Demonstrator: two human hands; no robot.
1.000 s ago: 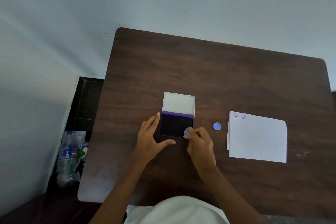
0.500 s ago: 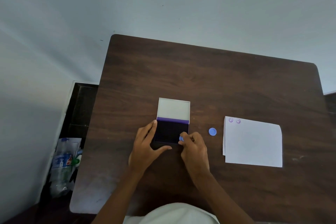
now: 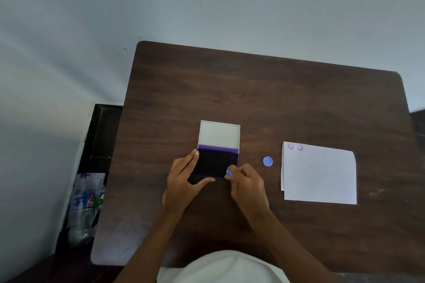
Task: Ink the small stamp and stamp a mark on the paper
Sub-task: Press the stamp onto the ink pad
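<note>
Two bare hands work at an open ink pad [image 3: 216, 164] near the middle of a dark wooden table [image 3: 264, 89], seen from a camera worn on the person's head. The left hand [image 3: 185, 182] lies spread against the pad's left side, fingers along that edge and thumb stretched under its near edge, bracing it flat on the wood. The right hand [image 3: 249, 187] has its fingertips closed in a pinch on the small stamp [image 3: 229, 172], a blue round piece held at the pad's near right corner (whether its face is actually touching the dark ink surface cannot be told from this angle). The pad's white lid [image 3: 219, 133] is folded open on the far side, joined to the base by a purple strip.

To the right, just beside the pad and apart from both hands, a round blue cap [image 3: 267, 161] rests on the table. Next to it lies the white paper [image 3: 319, 174], a folded sheet carrying two purple smiley marks [image 3: 295, 147] in its far left corner; the remaining surface is blank. Plastic bottles [image 3: 85, 209] sit on the floor beside the table's left edge.
</note>
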